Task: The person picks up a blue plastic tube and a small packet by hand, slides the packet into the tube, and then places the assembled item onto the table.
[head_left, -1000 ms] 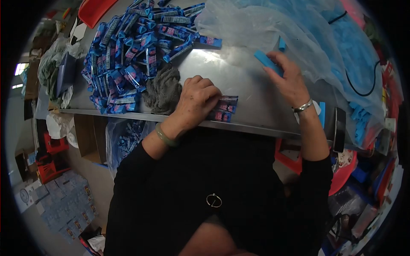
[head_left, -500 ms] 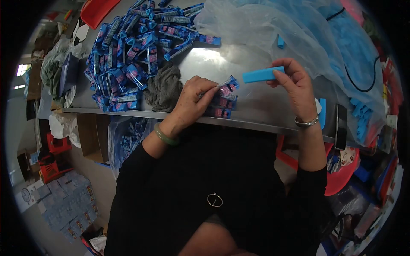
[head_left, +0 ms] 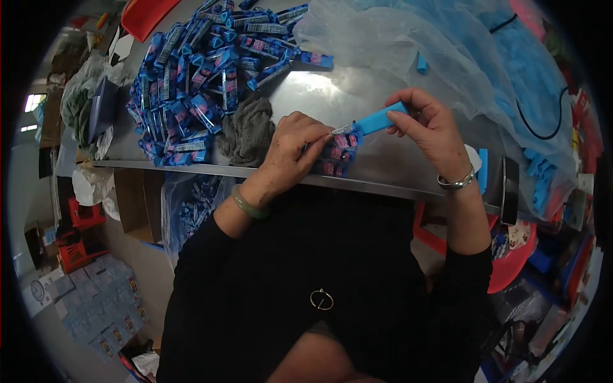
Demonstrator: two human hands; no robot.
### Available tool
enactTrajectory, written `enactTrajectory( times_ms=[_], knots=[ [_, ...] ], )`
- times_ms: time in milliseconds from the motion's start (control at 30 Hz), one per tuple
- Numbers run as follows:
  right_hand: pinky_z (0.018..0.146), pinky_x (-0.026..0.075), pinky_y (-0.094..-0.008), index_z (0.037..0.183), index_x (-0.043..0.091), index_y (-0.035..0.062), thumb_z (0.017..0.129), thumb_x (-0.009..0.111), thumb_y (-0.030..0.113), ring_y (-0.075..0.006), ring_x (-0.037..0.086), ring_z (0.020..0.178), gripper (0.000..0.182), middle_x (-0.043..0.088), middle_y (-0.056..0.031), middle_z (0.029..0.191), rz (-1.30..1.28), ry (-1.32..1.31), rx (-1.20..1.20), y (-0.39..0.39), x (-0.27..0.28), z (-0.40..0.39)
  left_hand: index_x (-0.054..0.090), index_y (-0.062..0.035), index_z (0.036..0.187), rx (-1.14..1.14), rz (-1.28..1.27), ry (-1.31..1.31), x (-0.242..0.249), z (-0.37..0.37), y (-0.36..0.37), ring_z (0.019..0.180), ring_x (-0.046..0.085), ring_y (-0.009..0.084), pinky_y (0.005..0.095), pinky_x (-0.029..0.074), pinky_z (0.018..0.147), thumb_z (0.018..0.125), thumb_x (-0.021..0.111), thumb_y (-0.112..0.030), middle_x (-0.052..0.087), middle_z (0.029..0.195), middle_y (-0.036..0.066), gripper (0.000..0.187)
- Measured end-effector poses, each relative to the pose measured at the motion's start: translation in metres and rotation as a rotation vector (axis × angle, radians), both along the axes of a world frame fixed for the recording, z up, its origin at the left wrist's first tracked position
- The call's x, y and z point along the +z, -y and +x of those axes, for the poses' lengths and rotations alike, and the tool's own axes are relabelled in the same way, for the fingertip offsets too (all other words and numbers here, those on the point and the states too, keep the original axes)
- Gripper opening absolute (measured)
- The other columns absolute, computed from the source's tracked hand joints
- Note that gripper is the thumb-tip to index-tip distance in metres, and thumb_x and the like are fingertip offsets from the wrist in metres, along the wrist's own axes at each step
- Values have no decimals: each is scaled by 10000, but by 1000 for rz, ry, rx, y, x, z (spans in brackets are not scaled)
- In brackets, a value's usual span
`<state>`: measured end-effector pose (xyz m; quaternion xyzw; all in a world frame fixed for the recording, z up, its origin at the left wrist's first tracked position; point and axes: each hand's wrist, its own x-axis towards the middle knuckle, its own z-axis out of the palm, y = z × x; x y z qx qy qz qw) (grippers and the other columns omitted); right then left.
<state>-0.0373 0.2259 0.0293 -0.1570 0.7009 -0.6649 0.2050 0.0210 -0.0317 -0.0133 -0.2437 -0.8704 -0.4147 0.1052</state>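
Between thumb and fingers, my left hand (head_left: 292,145) pinches the end of a printed blue-and-pink sleeve (head_left: 346,129). My right hand (head_left: 426,122) grips a plain light-blue triangular stick (head_left: 382,120) near its outer end. The stick's other end meets the open mouth of the sleeve, low over the metal table (head_left: 383,163). More flat printed sleeves (head_left: 336,156) lie under and beside my left fingers, partly covered by them. Left of that hand sits a crumpled grey cloth (head_left: 248,133).
A large pile of printed blue packs (head_left: 191,83) covers the table's left part. Clear plastic sheeting (head_left: 383,38) with light-blue pieces spreads over the back right. One loose blue piece (head_left: 422,62) lies by the sheeting; a dark oblong object (head_left: 509,190) sits at the right edge.
My right hand has moved left and slightly down, bringing the stick to the sleeve's mouth. My left hand stays nearly in place, with the sleeve tilted lower toward the stick.
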Motion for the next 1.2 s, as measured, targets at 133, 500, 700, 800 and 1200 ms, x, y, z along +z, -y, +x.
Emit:
enactTrajectory(
  times_ms=[133,500,700,800,1200],
  knots=[
    [714,495,-210,1090,599,21,932,624,160,-96,638,781,212,632,-29,890,-47,-61,-124,2,-2,-2,666,-48,949,9,3,14,-4,0,1,839,572,248,359,422,790,837,640,-33,656,874,76,116],
    [690,505,-229,1095,588,3,931,630,181,-104,649,766,246,654,-53,883,-130,57,-132,-7,-3,-4,658,-34,952,-9,57,62,-2,0,3,853,572,258,363,431,810,854,615,-30,653,887,87,107],
    [694,509,-212,1104,587,17,930,630,156,-96,649,786,226,652,-50,898,-24,-25,-79,-3,4,-1,655,-31,952,-10,51,43,0,0,3,845,567,260,366,433,804,854,610,-22,635,851,88,108],
    [719,518,-205,1111,588,19,932,626,139,-91,643,793,219,644,-51,905,-39,-66,-69,1,6,4,655,-31,952,-28,78,66,-3,1,2,836,561,261,368,437,795,852,606,-15,626,835,89,112],
    [737,492,-212,1101,622,20,911,637,91,-83,586,870,204,621,-25,951,-32,-268,-17,12,3,12,648,-10,1077,-43,589,725,16,12,-14,853,610,99,245,514,634,930,612,-110,653,911,47,181]
  ],
)
